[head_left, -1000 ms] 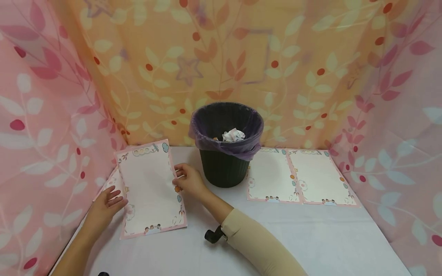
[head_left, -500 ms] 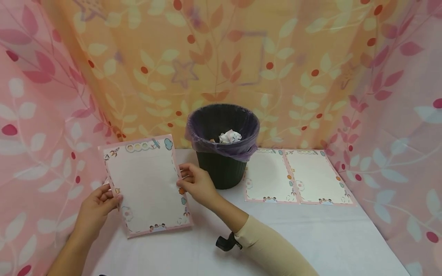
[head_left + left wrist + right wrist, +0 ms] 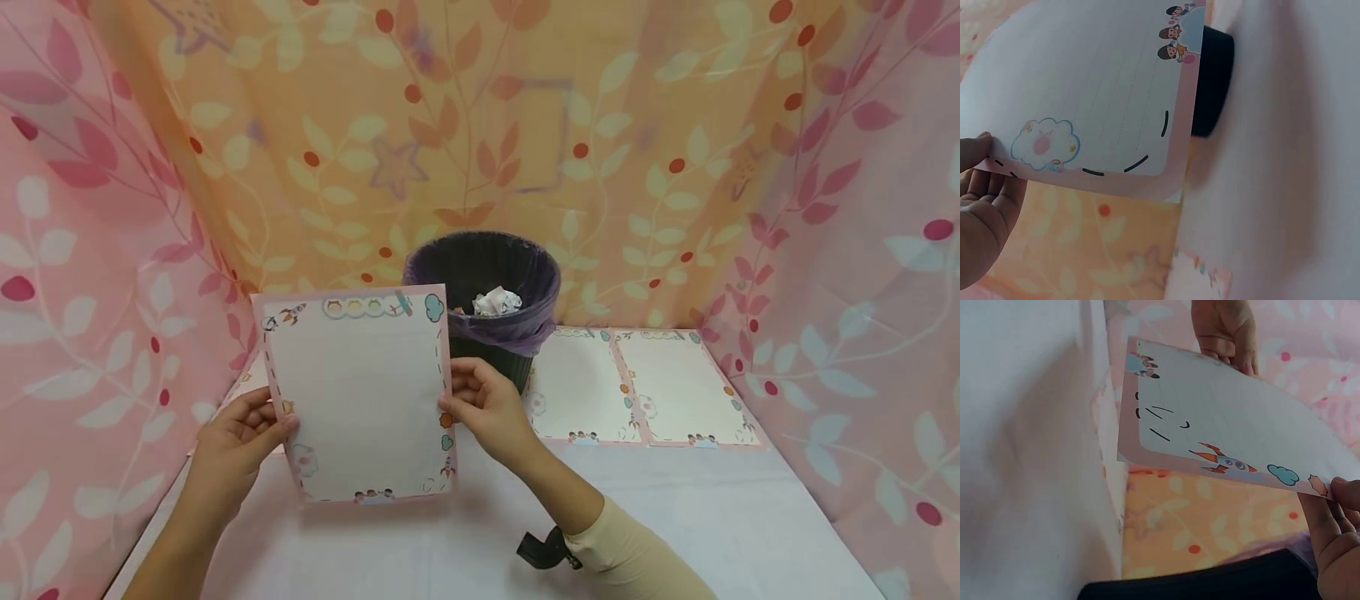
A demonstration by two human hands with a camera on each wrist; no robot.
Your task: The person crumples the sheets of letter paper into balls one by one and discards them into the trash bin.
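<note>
left hand [image 3: 228, 454] is pinching the left edge of a pink-bordered stationery sheet [image 3: 360, 400], thumb in front, fingers behind; right hand [image 3: 491, 408] is pinching the right edge the same way. opposite-edge grip is probably keeping the thin paper spread and facing the wearer. sheet is hanging above the white tablecloth [image 3: 675, 508], casting a shadow, partly overlapping the bin in head view. looks uncreased, but is bowing between the hands in the wrist views; white middle is showing faint dotted lines, border is carrying rockets, clouds, small cartoon children and black dashes. beyond it, purple-lined black trash bin [image 3: 489, 348] is standing upright near the back curtain [image 3: 300, 217], mouth up, crumpled paper [image 3: 497, 302] sitting inside. two matching sheets are lying flat at right, near one [image 3: 577, 392] and far one [image 3: 686, 387], seemingly laid out in a row. more printed paper [image 3: 255, 379] is peeking out behind left hand, mostly hidden.
</note>
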